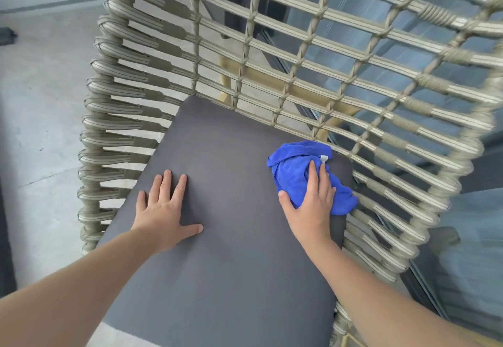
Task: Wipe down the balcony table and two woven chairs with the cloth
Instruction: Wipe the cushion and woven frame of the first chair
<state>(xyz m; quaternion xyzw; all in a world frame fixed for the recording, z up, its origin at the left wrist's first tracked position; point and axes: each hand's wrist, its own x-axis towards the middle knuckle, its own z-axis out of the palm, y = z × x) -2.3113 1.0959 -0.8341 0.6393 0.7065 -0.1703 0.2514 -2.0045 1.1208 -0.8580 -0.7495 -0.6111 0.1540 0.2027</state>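
A woven chair (152, 80) of beige cord fills the view, with a dark grey seat cushion (231, 251) in it. My left hand (166, 210) lies flat on the cushion's left part, fingers spread and straight. A crumpled blue cloth (294, 172) sits at the cushion's far right corner, against the woven side. My right hand (313, 205) presses down on the cloth with straight fingers laid over it. The table and the second chair are out of view.
Pale grey floor tiles (40, 129) lie to the left of the chair. A glass pane with a dark frame (408, 42) stands behind the chair's woven back and right side. A small dark object (6, 35) lies on the floor at the far left.
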